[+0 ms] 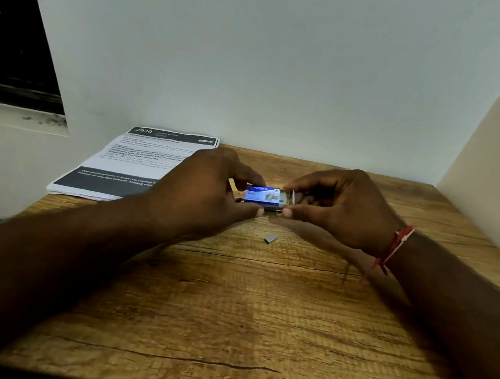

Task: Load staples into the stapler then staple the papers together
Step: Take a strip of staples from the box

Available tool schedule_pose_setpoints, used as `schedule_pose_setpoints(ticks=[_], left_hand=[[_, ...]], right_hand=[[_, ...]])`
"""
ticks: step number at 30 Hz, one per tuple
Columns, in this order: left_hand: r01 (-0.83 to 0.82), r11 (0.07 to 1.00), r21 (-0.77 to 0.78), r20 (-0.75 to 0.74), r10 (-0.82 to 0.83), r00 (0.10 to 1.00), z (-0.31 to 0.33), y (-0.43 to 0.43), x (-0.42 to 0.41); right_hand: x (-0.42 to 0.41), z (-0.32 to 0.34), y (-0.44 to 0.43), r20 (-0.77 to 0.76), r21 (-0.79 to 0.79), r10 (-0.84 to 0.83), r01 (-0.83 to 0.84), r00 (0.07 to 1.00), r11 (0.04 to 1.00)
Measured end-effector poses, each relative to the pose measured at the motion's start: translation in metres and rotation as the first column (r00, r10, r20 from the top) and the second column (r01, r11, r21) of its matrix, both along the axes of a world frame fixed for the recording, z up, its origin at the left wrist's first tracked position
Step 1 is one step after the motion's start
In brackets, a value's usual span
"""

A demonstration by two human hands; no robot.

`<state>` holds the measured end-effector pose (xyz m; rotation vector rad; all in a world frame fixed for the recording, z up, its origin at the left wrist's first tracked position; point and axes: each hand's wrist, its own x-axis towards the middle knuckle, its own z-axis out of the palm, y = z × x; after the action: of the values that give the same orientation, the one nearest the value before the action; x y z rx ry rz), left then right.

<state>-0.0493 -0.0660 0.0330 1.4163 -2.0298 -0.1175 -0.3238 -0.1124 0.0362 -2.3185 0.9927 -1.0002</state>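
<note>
**Head view: both hands on the staple box**

Head camera looks down at a wooden table (257, 317). The left hand (207, 190) and right hand (338, 207) pinch a small blue staple box (265, 195) between them, just above the tabletop. A short strip of staples (270, 239) lies on the wood nearer the person. Printed papers (138, 162) rest at the far left, partly behind the left hand. A red thread (393, 249) circles the right wrist.

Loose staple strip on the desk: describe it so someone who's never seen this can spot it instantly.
Start at the wooden table and find the two hands holding the small blue staple box near its middle. Just nearer the camera than that box, a short grey staple strip lies alone on bare wood. It is the only loose metal piece, untouched by either hand.
</note>
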Motion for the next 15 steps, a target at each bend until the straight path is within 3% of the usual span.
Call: schedule_pose_setpoints(ticks=[15], left_hand=[[-0.050,0.983,0.177,0.172,0.019,0.985,0.0028,-0.0061,0.0091]], right_hand=[[0.0010,-0.0040,-0.0015,-0.210,0.089,-0.021,0.041,0.977,0.995]])
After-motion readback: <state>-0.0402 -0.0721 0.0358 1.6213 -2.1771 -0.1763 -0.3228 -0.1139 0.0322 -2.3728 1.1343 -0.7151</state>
